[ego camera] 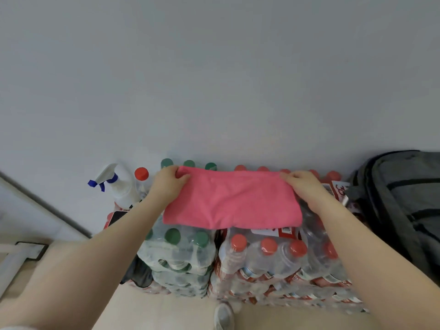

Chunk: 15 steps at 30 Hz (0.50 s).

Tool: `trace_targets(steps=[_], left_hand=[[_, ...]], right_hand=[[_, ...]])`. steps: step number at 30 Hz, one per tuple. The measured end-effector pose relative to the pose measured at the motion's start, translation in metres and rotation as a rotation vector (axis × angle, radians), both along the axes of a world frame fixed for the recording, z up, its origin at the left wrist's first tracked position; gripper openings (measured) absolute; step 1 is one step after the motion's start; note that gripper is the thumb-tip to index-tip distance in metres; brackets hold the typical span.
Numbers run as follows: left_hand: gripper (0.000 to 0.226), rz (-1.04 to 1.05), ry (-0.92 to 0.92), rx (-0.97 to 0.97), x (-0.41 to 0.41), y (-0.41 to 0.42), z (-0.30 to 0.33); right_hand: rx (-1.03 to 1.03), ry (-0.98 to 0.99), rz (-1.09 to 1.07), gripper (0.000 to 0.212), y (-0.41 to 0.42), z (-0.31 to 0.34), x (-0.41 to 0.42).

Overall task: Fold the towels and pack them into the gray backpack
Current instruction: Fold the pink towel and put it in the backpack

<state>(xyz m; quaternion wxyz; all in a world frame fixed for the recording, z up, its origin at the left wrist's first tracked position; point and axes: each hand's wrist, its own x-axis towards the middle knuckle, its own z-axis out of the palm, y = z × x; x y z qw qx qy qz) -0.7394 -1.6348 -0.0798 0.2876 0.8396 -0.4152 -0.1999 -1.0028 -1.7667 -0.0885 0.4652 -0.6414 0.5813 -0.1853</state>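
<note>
A shoe (223,316) shows on the floor below stacked bottle packs (238,258). A pink towel (232,201), folded over, lies on top of the packs; the left hand (170,181) and right hand (302,183) each pinch 1 far corner. A spray bottle (119,184) stands left by the wall, and the gray backpack (402,201) right.

Both arms reach forward, left hand (169,181) and right hand (302,183) each pinching with curled fingers.

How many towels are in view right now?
1: the pink towel, held at its far corners by the left hand and right hand over the bottle packs. Others may be hidden.
</note>
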Motion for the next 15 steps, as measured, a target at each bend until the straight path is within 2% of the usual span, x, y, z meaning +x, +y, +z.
trace_targets(steps=[2,5,8,15], left_hand=[[0.025,0.017,0.013,-0.008,0.002,-0.004,-0.002],[0.025,0.036,0.025,-0.015,0.005,-0.01,-0.004],[0.03,0.067,0.02,0.006,0.01,-0.016,-0.005],[0.023,0.089,-0.019,-0.04,0.015,-0.024,-0.014]], right_hand=[[-0.072,0.083,0.05,0.038,-0.006,-0.005,0.002],[-0.182,0.197,0.096,0.033,-0.015,-0.008,0.007],[-0.211,0.211,0.1,0.032,-0.023,-0.01,0.014],[-0.282,0.27,0.072,0.034,-0.034,-0.019,0.025]])
